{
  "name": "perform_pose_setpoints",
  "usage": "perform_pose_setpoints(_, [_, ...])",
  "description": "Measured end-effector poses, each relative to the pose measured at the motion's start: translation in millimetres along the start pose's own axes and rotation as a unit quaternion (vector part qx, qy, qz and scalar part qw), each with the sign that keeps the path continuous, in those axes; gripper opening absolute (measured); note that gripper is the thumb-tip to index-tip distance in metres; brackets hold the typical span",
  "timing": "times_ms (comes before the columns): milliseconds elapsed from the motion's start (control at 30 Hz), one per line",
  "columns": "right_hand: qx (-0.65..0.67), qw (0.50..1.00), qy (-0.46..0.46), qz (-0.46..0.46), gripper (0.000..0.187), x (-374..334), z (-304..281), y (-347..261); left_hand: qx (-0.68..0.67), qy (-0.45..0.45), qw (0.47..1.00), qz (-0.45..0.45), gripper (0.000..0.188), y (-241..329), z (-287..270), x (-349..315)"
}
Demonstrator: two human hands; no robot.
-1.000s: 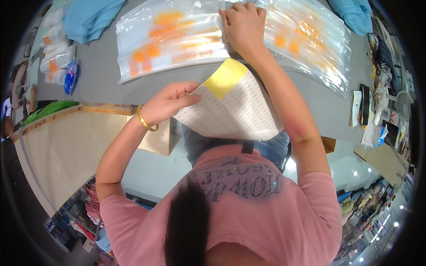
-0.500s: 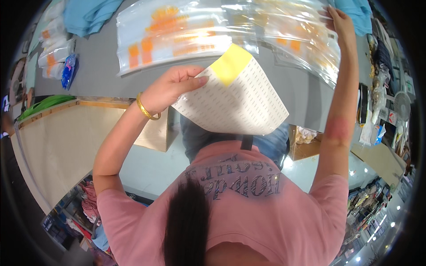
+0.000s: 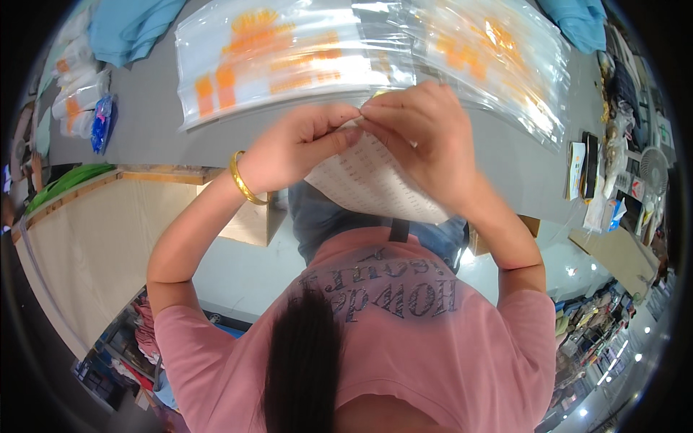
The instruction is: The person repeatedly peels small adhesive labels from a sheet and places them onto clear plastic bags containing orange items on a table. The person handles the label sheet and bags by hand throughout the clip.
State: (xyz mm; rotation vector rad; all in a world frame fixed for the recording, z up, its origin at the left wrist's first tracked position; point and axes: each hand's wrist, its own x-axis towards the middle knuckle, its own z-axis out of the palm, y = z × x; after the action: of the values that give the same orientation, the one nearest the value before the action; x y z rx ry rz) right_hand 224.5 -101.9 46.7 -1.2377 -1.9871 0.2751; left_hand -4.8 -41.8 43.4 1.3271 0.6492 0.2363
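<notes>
My left hand [image 3: 289,148] pinches the upper left edge of a white sheet [image 3: 372,177] covered in rows of small print, like sticker backing paper. My right hand [image 3: 433,141], slightly blurred, is closed at the sheet's top edge, its fingertips meeting those of the left. Both hands hold the sheet over the near table edge, above my lap. Only a sliver of its yellow part shows past the right fingers. Beyond the hands lie flat clear plastic bags with orange print, one stack [image 3: 267,58] at left and another [image 3: 498,65] at right.
Blue cloth [image 3: 133,32] lies at the far left of the grey table [image 3: 155,133], more blue cloth [image 3: 583,25] at the far right. Rolled clear bags [image 3: 81,97] and a small blue packet [image 3: 102,124] sit at the left. A wooden-edged panel [image 3: 108,224] stands below the left side.
My right hand has left the right-hand plastic bags and come in to the sheet beside my left hand. The sheet's yellow part is now mostly covered.
</notes>
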Motion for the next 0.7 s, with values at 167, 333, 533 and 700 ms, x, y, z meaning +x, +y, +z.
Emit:
perform_pose_setpoints(167, [-0.160,0.981,0.013,-0.106,0.033,-21,16,-12,-0.133,0.004,0.988,-0.077,0.031,-11,-3,0])
perform_pose_setpoints(333, [-0.056,0.998,-0.013,-0.036,0.022,-20,23,-18,-0.346,-0.021,0.900,-0.266,0.026,-16,-23,19])
perform_pose_setpoints(533, [0.282,0.935,-0.055,0.209,0.011,15,-16,-22,0.069,-0.026,0.991,-0.107,0.021,-17,-25,16])
perform_pose_setpoints(700, [0.286,0.885,0.040,0.365,0.014,43,15,41,0.558,0.153,0.777,0.249,0.015,-33,-38,24])
